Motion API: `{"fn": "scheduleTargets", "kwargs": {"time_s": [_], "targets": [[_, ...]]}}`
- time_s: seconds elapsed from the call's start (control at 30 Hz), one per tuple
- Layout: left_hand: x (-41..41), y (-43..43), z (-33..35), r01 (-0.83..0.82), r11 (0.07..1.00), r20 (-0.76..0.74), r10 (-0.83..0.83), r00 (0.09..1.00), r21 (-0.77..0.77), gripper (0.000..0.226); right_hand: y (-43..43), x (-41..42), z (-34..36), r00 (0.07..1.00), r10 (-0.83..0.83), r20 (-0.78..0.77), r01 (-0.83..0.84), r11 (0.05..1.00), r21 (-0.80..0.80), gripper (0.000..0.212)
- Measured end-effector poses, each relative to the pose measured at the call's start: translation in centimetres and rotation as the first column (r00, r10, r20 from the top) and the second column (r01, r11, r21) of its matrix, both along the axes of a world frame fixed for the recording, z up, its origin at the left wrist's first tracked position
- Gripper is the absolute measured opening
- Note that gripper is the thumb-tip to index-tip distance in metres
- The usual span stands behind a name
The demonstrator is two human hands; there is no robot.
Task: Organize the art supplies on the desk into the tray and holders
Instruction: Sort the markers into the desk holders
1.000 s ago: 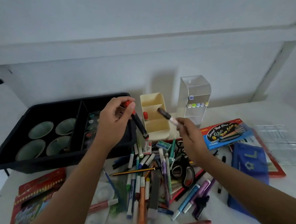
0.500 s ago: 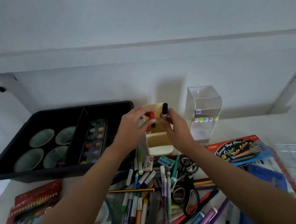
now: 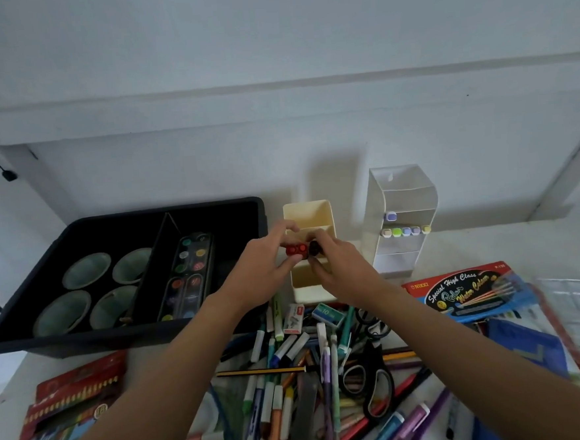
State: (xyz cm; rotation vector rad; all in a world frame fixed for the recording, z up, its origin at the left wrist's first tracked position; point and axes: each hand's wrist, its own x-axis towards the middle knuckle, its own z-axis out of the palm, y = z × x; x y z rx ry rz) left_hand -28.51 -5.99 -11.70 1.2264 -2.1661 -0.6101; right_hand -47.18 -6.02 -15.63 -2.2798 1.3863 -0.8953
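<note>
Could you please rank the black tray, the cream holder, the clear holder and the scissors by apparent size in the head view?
Black tray
Clear holder
Cream holder and scissors: look alike; the scissors lie nearer the camera, so unranked.

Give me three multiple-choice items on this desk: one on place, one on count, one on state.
1. The paint palette lies: A. in the right compartment of the black tray; B. in its left compartment; C. outside it.
2. Round cups in the tray's left compartment: A. two; B. four; C. six.
3. The left hand is: A. open and flat; B. curled on nothing; C. gripping red-capped markers at the cream holder.
Answers: 1 A: it lies right of the divider. 2 B: four rims show. 3 C: it grips them, while the right hand grips a black-capped marker.
</note>
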Motion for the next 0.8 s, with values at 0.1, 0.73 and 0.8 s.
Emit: {"fn": "scheduleTargets", "kwargs": {"time_s": [0.1,0.73,0.8], "targets": [[-0.1,-0.2,-0.1,0.014,1.0,-0.007,-0.015,1.0,-0.018,0.037,0.2,0.1,0.6,1.0,-0.002,0.013,0.002,1.0,0.022,0.031],[-2.5,9.3,-4.7,0.408,0.913,0.358,-0.376,0.855,-0.015,0.023,10.2,-7.9,-3.7,0.959,-0.169,-0.228,0.176,0.984,0.012,0.031],[-3.2,10.0,-5.3,0.439,0.895,0.464,-0.36,0.809,-0.072,0.027,11.1,-7.8,-3.9,0.951,-0.158,-0.265,0.18,0.982,0.06,0.037]]}}
